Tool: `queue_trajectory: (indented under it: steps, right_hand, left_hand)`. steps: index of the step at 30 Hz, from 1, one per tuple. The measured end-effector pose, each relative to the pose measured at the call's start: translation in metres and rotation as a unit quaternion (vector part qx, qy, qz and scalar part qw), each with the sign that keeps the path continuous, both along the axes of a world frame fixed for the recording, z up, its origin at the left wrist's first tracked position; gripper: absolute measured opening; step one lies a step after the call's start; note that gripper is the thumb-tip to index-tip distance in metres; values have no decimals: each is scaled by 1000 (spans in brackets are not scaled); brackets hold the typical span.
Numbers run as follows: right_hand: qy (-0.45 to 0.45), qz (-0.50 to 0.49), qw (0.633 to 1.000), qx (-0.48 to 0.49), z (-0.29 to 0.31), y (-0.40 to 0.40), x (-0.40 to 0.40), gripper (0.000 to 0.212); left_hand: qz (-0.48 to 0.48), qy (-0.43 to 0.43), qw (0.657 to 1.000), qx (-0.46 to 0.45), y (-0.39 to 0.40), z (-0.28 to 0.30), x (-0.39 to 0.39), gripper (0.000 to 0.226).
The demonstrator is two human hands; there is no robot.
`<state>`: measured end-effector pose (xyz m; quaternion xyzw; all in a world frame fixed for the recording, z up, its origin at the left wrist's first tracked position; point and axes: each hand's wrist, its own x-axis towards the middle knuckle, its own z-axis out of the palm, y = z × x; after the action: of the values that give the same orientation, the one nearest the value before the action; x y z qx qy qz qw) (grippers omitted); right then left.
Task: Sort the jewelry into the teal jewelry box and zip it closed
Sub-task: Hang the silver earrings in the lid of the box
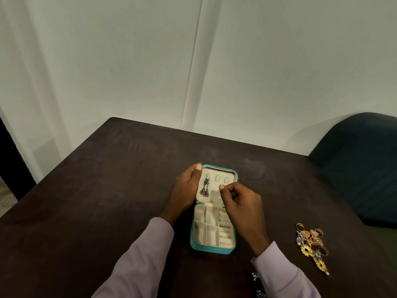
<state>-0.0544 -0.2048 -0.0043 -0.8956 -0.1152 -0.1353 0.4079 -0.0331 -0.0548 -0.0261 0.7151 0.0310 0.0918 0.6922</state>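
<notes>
The teal jewelry box (194, 244) lies open on the dark table, its cream lid panel raised at the far end and its cream compartments near me. A dark silver dangling earring (205, 187) hangs on the lid's left hook. My left hand (186, 190) holds the lid's left edge, thumb along the top corner. My right hand (238, 203) hovers over the lid's lower right with fingers curled and thumb meeting forefinger; I cannot make out anything between them. A pile of gold and silver jewelry (311, 244) lies to the right.
Small silver pieces (255, 276) peek out beside my right sleeve at the near edge. A dark blue chair (361, 164) stands at the table's right side. A pale curtain hangs behind the table (107, 179).
</notes>
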Motion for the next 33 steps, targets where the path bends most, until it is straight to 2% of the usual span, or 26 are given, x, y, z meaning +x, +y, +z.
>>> queue_trajectory:
  steps: [5, 8, 12, 14, 17, 20, 24, 26, 28, 31, 33]
  right_hand:
    - [6, 14, 1000, 15, 19, -15, -24, 16]
    - [-21, 25, 999, 22, 29, -29, -44, 12]
    - [-44, 12, 999, 18, 44, -58, -70, 12]
    - [-28, -3, 1000, -11, 47, -79, -80, 11]
    - [7, -15, 998, -55, 42, -115, -94, 6]
    - [42, -19, 995, -90, 24, -146, -108, 9]
    - [84, -12, 986, -142, -12, -172, -120, 10]
    - [76, 6, 984, -163, -25, -178, -125, 11]
    - [57, 40, 980, -187, -33, -182, -129, 20]
    - [62, 74, 967, -238, -38, -180, -129, 32]
    - [56, 81, 958, -268, -38, -177, -127, 35]
  left_hand:
    - [61, -4, 998, 23, 6, -7, 3, 26]
    - [117, -5, 993, 35, 8, -9, 4, 21]
    - [194, -41, 976, 92, 9, 2, -10, 24]
    - [247, -91, 956, 133, 13, 5, -19, 29]
    - [289, -224, 918, 156, 6, 17, -41, 26]
    - [251, -284, 899, 221, -20, 27, -74, 22]
    - [135, -255, 907, 306, -58, 20, -117, 26]
    - [77, -261, 905, 326, -74, 10, -132, 25]
    - [8, -268, 898, 349, -93, 1, -143, 23]
    - [-98, -217, 882, 407, -114, -12, -150, 26]
    - [-132, -177, 873, 434, -123, -20, -151, 25]
